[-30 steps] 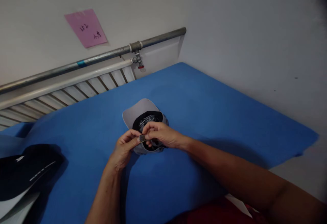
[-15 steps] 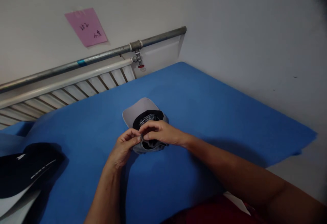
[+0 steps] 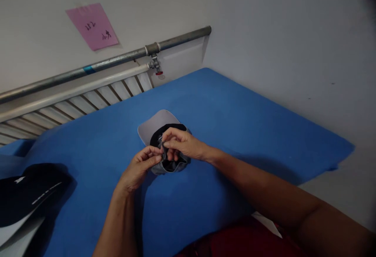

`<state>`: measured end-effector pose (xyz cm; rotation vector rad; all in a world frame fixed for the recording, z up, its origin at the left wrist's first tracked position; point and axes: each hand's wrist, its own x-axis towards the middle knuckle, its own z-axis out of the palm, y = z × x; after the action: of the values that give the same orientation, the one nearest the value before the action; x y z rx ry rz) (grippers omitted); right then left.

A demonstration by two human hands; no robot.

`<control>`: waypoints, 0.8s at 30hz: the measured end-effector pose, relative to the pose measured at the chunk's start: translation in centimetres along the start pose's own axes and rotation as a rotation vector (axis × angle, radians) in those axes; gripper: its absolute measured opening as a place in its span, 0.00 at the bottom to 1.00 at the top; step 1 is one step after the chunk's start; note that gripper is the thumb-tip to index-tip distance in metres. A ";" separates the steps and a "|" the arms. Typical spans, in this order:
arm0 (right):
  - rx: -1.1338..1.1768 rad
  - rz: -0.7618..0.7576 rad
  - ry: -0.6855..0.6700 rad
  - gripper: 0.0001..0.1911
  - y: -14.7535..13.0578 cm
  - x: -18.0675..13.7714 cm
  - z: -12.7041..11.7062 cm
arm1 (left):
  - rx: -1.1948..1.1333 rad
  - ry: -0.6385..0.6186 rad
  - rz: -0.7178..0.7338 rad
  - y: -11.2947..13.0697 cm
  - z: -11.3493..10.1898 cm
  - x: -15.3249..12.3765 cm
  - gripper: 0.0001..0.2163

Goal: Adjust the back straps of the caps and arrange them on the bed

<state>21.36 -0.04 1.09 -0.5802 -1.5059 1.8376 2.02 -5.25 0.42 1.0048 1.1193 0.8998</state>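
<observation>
A baseball cap (image 3: 158, 125) lies upside down on the blue-covered table (image 3: 249, 120); its light grey brim points up and left, and the dark inside faces me. At the cap's back opening, my left hand (image 3: 142, 164) pinches a dark strap (image 3: 163, 152) between thumb and fingers. My right hand (image 3: 182, 144) pinches the upper part of the same strap, its other fingers curled over the cap's inside. The fingers hide part of the strap and the label in the crown.
Dark caps with white marks (image 3: 29, 194) lie stacked at the left. Behind the table run a white radiator (image 3: 88, 102) and a metal pipe (image 3: 117, 60) with a red-handled valve (image 3: 159, 72). A pink paper (image 3: 93, 27) hangs on the wall.
My right hand has lifted slightly from my left, drawing the strap upward between them. The whole view has shifted a little. The cap stays in place on the table.
</observation>
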 end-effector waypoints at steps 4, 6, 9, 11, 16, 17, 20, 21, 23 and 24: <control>0.069 0.025 0.018 0.06 0.3 0.0 0.0 | 0.050 -0.084 -0.024 0.0 -0.2 -0.1 0.08; 0.073 0.014 0.013 0.07 0.4 0.0 -0.1 | 0.058 -0.091 -0.031 0.0 -0.2 -0.1 0.06; 0.086 0.021 0.020 0.08 0.6 0.1 -0.3 | 0.041 -0.062 -0.028 0.1 -0.1 -0.1 0.06; 0.073 0.045 0.024 0.07 0.7 0.1 -0.4 | 0.026 -0.047 -0.025 0.2 -0.1 -0.1 0.06; -0.008 0.081 0.016 0.05 0.4 0.1 -0.3 | -0.021 0.004 -0.036 0.4 0.1 -0.2 0.07; -0.023 0.084 0.018 0.04 0.4 0.1 -0.3 | -0.029 0.018 -0.041 0.4 0.1 -0.2 0.07; -0.091 0.103 0.028 0.05 0.2 0.0 -0.2 | -0.044 0.054 -0.044 0.5 0.2 -0.2 0.08; -0.116 0.117 0.033 0.05 0.1 0.0 -0.2 | -0.048 0.061 -0.042 0.4 0.2 -0.2 0.08; -0.154 0.142 0.044 0.05 0.0 -0.1 -0.2 | -0.056 0.069 -0.038 0.4 0.2 -0.2 0.08; -0.161 0.148 0.044 0.05 0.0 -0.1 -0.1 | -0.056 0.066 -0.036 0.4 0.2 -0.2 0.08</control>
<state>21.54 -0.04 1.07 -0.8236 -1.6286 1.8104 2.14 -5.33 0.87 0.9119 1.1583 0.9362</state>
